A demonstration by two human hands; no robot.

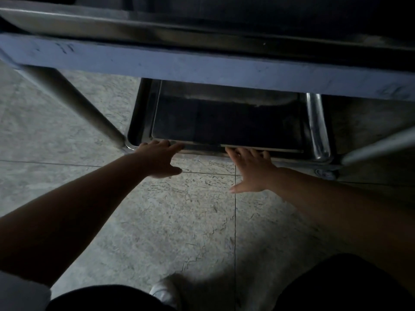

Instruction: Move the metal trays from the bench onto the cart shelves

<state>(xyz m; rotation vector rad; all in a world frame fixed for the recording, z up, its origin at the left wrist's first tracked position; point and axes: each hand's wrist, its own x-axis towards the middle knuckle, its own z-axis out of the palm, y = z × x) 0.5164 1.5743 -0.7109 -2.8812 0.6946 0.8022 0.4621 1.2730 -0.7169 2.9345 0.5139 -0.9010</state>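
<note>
A dark metal tray lies flat on the cart's bottom shelf, mostly under the upper shelf. My left hand rests with spread fingers on the tray's near left edge. My right hand lies palm down, fingers apart, against the near edge right of the middle. Neither hand wraps around the tray. Another metal tray sits on the cart's upper shelf, at the top of the view.
The cart's round legs stand at the left and right. A caster shows at the bottom right corner. Grey tiled floor spreads in front. My knees and a white shoe are at the bottom.
</note>
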